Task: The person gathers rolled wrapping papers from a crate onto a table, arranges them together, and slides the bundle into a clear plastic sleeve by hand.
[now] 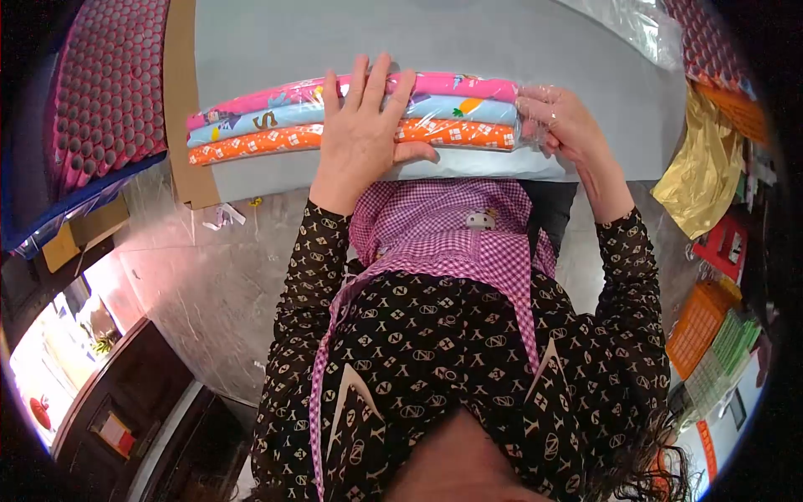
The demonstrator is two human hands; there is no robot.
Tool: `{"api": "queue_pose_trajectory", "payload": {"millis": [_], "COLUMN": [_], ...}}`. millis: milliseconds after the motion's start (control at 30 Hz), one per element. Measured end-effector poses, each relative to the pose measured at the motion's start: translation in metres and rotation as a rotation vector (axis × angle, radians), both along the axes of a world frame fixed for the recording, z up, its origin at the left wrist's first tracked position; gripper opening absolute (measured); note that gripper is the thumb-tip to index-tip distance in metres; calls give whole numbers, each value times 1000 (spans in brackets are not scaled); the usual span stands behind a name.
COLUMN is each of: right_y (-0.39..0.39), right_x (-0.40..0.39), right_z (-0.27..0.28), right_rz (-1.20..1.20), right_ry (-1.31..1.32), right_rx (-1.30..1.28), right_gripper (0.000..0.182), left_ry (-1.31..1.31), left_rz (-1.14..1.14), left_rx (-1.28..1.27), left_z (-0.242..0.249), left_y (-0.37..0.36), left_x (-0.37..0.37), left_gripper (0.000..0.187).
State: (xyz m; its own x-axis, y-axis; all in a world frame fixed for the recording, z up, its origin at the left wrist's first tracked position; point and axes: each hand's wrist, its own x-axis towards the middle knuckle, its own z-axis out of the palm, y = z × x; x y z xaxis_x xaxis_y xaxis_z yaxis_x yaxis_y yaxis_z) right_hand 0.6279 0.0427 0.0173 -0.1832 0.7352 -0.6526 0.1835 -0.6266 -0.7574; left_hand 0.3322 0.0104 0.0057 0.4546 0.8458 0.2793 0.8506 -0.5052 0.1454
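Observation:
Three long printed paper rolls lie side by side across the grey table: a pink roll [468, 85], a light blue roll [456, 109] and an orange roll [456, 134]. A clear plastic sleeve [529, 130] wraps around them, its loose end crumpled at the right. Flat across the middle of the rolls rests my left hand [361, 134], fingers spread and thumb out to the side. At the right end, the bent fingers of my right hand [565, 125] grip the sleeve's loose plastic; part of the fingertips is hidden behind it.
Stacked pink tubes [109, 92] stand at the left, with more pink tubes [723, 50] at the far right. Clear plastic film [631, 29] lies at the table's back right. Gold foil [703, 167] hangs by the right edge. Cardboard [180, 109] lines the table's left edge.

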Motion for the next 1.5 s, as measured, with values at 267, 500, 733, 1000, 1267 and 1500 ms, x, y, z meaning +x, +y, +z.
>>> {"api": "queue_pose_trajectory", "payload": {"millis": [267,500,733,1000,1267,1500], "right_y": [4,3,4,4,1,4], "right_x": [-3,-15,-9,-7,-9,-5], "right_z": [-1,7,-4,-5,-8,-13], "right_rz": [-24,-31,15,2,-37,-27], "right_ry": [35,-59,-64,-48,-61,-31], "right_rx": [-4,48,90,43,80,65], "right_gripper": [23,22,22,21,15,17], "left_ry": [40,75,-23,-42,-61,-82], "left_rz": [12,21,19,1,7,5], "left_rx": [-24,-4,-42,-27,-56,-30], "left_z": [4,3,2,2,4,1], "left_y": [0,-1,-3,-4,-6,-7], "left_x": [2,-3,-5,-9,-8,-9], "left_gripper": [101,101,96,97,98,96]}}
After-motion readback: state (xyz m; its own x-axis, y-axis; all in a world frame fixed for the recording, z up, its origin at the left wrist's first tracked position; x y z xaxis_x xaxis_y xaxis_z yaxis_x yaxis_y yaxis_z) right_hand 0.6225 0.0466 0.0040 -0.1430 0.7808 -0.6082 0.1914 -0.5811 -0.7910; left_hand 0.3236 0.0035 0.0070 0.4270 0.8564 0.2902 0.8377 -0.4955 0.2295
